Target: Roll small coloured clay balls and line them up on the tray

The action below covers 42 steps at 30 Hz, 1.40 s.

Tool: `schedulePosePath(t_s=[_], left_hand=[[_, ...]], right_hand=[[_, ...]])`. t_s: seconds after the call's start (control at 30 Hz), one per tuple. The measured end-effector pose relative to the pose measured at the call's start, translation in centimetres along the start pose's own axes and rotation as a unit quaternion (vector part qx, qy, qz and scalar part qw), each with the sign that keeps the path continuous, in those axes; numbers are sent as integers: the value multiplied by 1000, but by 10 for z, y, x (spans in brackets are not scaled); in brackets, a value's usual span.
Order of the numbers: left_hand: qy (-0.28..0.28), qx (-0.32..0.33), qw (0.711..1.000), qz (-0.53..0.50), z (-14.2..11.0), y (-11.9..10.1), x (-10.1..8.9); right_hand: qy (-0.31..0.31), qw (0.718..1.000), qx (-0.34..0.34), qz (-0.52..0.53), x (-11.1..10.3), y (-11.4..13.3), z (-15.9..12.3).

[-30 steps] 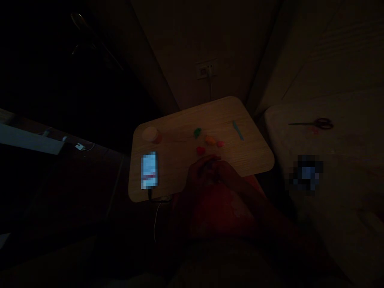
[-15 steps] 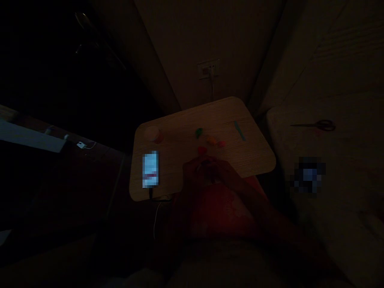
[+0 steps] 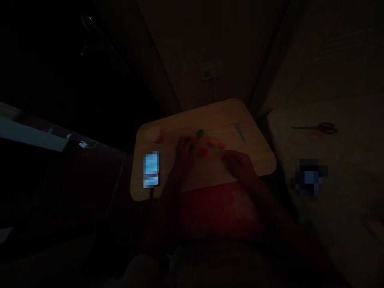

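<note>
Red, green, orange and pink soft lumps sit on the wooden tabletop [image 3: 171,125], between the two hands and toward the far edge. The red lump [image 3: 203,152] is round and nearest the near edge, so it points no clear way. The green lump [image 3: 199,133] is farther back. The orange lump [image 3: 213,143] is a bit long, and its long way goes left to right, with its right end close to the small pink lump [image 3: 222,145]. A thin blue stick [image 3: 240,133] lies by the right edge; its long way runs from the far side, leaning left, down to the near side, leaning right. The left hand [image 3: 185,150] has bent fingers just left of the red lump. The right hand [image 3: 238,163] has curled fingers near the pink lump. It is too dark to tell if the fingers hold anything.
</note>
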State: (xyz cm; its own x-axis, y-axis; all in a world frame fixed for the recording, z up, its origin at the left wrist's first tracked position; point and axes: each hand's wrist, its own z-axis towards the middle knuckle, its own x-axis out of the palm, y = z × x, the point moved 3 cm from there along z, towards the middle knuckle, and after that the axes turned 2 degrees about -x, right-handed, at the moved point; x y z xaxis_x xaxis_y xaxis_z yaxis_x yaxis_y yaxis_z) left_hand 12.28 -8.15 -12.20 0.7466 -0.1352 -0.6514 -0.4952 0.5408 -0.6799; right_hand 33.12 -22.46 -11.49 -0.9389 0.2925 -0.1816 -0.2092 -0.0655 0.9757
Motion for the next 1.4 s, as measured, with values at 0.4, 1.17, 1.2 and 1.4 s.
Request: schedulePosePath(t_s=[0.4,1.17,1.2,1.4], left_hand=[[26,-37,997,58,66,7,16],[27,-139,920,-365,-23,-64,22],[35,-135,921,-364,-25,-65,23],[65,-17,944,-324,-30,-72,26]], right_hand=[[-46,992,66,96,-6,-21,-2],[24,978,39,203,19,17,1],[25,976,49,209,19,16,2],[39,965,95,240,17,8,3]])
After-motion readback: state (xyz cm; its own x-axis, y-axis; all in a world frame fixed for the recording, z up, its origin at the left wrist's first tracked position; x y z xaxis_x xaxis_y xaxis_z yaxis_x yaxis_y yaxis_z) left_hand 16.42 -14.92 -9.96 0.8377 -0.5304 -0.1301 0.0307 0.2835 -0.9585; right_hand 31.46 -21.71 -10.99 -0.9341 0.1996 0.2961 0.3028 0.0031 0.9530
